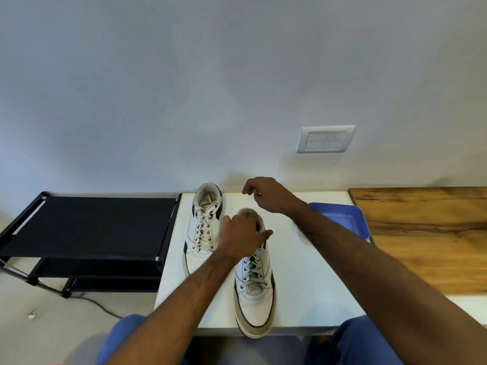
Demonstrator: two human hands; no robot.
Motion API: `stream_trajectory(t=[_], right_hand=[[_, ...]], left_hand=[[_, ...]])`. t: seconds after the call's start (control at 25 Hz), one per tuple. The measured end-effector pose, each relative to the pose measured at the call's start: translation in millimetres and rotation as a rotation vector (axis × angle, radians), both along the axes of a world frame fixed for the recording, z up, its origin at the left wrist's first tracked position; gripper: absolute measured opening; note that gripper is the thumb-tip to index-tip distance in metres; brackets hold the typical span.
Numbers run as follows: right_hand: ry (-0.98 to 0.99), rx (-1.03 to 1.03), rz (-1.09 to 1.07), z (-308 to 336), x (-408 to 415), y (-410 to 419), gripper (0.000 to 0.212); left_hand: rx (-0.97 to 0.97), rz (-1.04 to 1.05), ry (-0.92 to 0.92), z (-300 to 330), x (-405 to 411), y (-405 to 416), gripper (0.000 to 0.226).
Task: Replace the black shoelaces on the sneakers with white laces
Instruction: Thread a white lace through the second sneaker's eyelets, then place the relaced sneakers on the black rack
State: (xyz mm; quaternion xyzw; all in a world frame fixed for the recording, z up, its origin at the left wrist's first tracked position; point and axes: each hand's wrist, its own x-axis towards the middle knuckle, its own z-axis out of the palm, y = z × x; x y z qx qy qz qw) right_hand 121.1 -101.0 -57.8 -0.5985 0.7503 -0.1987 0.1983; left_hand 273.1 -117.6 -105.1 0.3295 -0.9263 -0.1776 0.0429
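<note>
Sneakers stand side by side on the white counter (303, 272), both threaded with white laces: the far sneaker (204, 227) left of the near sneaker (254, 291), whose toe overhangs the counter's front edge. The left hand (241, 237) rests on the near sneaker's collar, fingers curled over it, thumb out. The right hand (266, 193) hovers beyond that sneaker, fingers loosely curled, holding nothing visible. A blue tray (342, 218) sits right of it.

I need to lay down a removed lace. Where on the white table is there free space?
Free: the bare white table between the nearer white sneaker and the blue plastic tray, under the right forearm. Crowded: the left side, where the farther white sneaker and the left hand sit.
</note>
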Motion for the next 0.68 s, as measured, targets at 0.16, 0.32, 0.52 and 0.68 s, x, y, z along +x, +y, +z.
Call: stream_trajectory(t=[0.16,0.32,0.52,0.68], right_hand=[[0.397,0.109,0.372,-2.2,24.0,-47.8,0.064],[0.984,0.108,0.750,-25.9,26.5,-87.5,0.052],[1.157,0.231,0.722,-37.8,12.3,-95.1,0.027],[1.166,0.187,0.537,-32.2,-8.6,-50.1,0.021]], left_hand=[[0.003,0.117,-0.086,-14.8,-17.7,5.2,0.046],[-0.109,0.073,-0.052,-40.9,-15.9,2.1,0.035],[-0.147,-0.106,-0.147,-39.7,-11.2,-11.8,0.035],[-0.274,-0.346,-0.358,-19.7,-9.3,-7.4,0.033]])
